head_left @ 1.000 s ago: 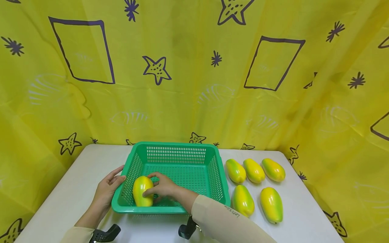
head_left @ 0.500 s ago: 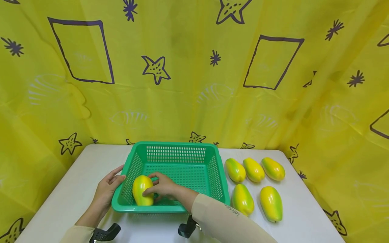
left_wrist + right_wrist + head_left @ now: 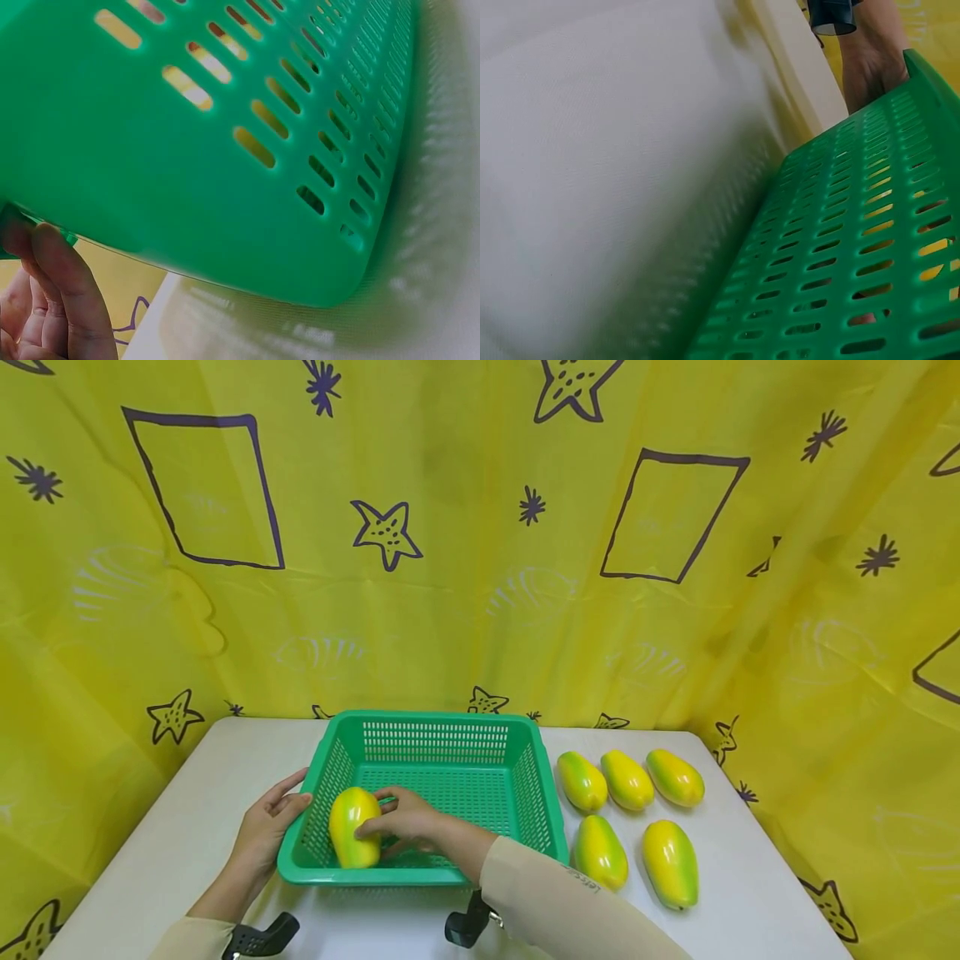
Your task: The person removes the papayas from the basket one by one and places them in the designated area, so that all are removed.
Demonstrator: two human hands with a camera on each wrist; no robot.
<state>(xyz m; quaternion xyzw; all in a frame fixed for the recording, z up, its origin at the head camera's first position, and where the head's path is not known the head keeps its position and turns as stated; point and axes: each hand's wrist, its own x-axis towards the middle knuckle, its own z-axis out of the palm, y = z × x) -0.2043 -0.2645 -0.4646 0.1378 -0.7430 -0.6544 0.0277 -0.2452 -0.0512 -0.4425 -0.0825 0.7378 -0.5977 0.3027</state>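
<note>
A green plastic basket (image 3: pixel 435 777) with slotted walls sits on the table. My left hand (image 3: pixel 262 827) grips its left rim, thumb over the edge and fingers along the outside; in the left wrist view, fingers (image 3: pixel 71 289) show at the rim. Inside the basket, at its front left corner, stands a yellow-green papaya (image 3: pixel 352 828). My right hand (image 3: pixel 408 822) holds it from the right side, thumb on the near face and fingers round the back. From the right wrist, the basket wall (image 3: pixel 840 240) hides most of the hand and the papaya.
Several more papayas lie on the white table (image 3: pixel 172 814) right of the basket: three in a back row, such as one papaya (image 3: pixel 627 781), and two nearer the front, such as another papaya (image 3: pixel 670 865). A yellow patterned curtain (image 3: pixel 465 627) surrounds the table.
The papaya in my right hand has risen slightly and tilted a little, its top end now higher. My left hand stays on the basket rim, and the other papayas have not moved.
</note>
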